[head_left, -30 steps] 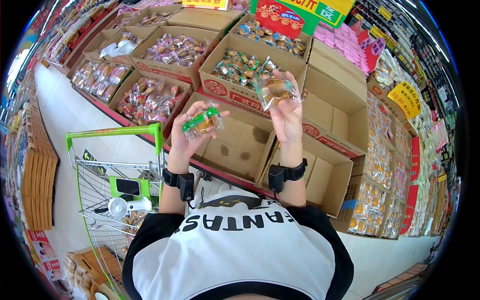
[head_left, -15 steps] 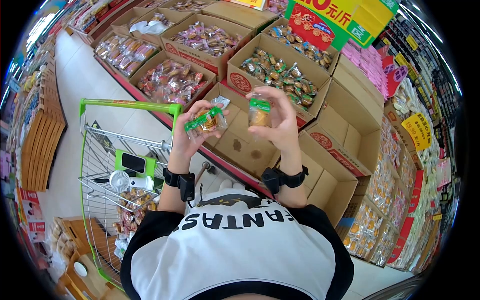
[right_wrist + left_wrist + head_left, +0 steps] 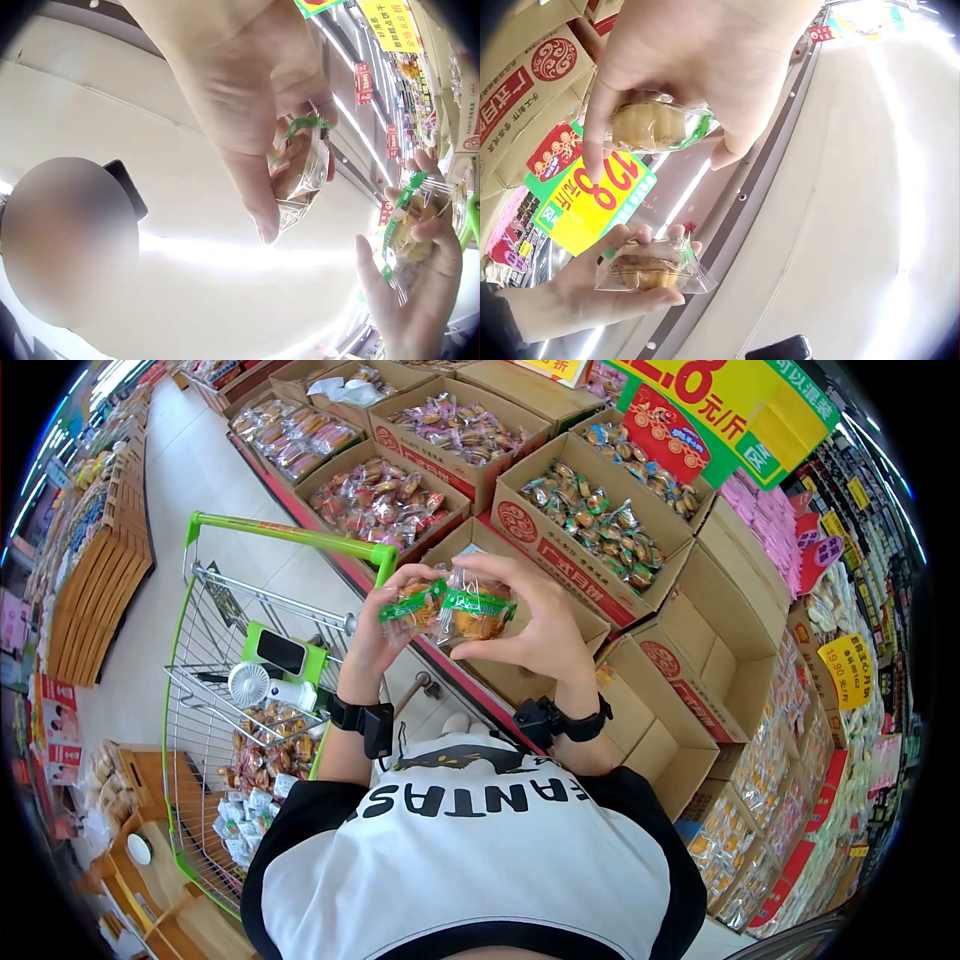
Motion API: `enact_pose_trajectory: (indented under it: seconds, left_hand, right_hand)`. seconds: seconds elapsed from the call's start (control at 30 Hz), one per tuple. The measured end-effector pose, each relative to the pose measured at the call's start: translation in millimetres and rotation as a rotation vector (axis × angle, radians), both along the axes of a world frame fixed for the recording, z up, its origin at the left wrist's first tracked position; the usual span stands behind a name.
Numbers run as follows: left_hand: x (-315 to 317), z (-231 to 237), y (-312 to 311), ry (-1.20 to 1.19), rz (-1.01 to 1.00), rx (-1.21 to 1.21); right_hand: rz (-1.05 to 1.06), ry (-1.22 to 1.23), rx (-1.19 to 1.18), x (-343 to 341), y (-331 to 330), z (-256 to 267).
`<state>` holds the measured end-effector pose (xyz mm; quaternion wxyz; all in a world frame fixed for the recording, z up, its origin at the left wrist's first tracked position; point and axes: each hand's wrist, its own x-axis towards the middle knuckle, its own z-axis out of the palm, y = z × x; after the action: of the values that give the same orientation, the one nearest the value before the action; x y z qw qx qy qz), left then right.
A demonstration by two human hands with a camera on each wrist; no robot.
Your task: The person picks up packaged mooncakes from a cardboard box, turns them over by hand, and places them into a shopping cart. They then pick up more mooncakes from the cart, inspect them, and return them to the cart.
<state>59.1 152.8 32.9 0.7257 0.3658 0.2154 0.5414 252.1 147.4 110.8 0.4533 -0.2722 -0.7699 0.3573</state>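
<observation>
My left hand [image 3: 368,635] holds a clear-wrapped mooncake [image 3: 412,606] with a green band. Close to its right, my right hand [image 3: 550,622] grips a second wrapped mooncake [image 3: 476,610], also green-banded, between curled fingers and thumb. The two packets sit side by side in the head view, their wrappers overlapping. In the left wrist view, the left hand's mooncake [image 3: 649,126] shows its pale golden side, partly covered by fingers. From the right wrist, the right hand's mooncake [image 3: 298,169] appears edge-on, with the left hand [image 3: 420,277] farther off.
Cardboard boxes of wrapped mooncakes [image 3: 595,525] stand ahead, with bare-bottomed boxes [image 3: 715,650] nearer and to the right. A green-handled shopping cart [image 3: 290,532], holding several wrapped goods, stands at left. A yellow price sign [image 3: 725,410] rises above the boxes.
My right hand has come down and left, bringing its mooncake beside the left hand's, and has turned it so the green band shows. The view has swung, shifting boxes and cart rightward.
</observation>
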Motion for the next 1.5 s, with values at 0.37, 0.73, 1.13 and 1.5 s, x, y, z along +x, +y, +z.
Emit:
enact_pose_trajectory:
  seconds: [0.37, 0.73, 1.13, 1.5]
  left_hand:
    - [-8, 17, -26, 0.035, 0.044, -0.022]
    - [-5, 10, -44, 0.025, 0.127, -0.095]
    - [-8, 2, -61, 0.118, 0.221, -0.037]
    - [-5, 7, -90, 0.599, 0.059, 0.048]
  right_hand:
    - [0.129, -0.060, 0.058, -16, 9, -5]
    - [0.273, -0.176, 0.164, -46, 5, -18]
    - [0.384, -0.167, -0.012, -58, -2, -41]
    - [0.668, -0.307, -0.012, -44, 6, -60]
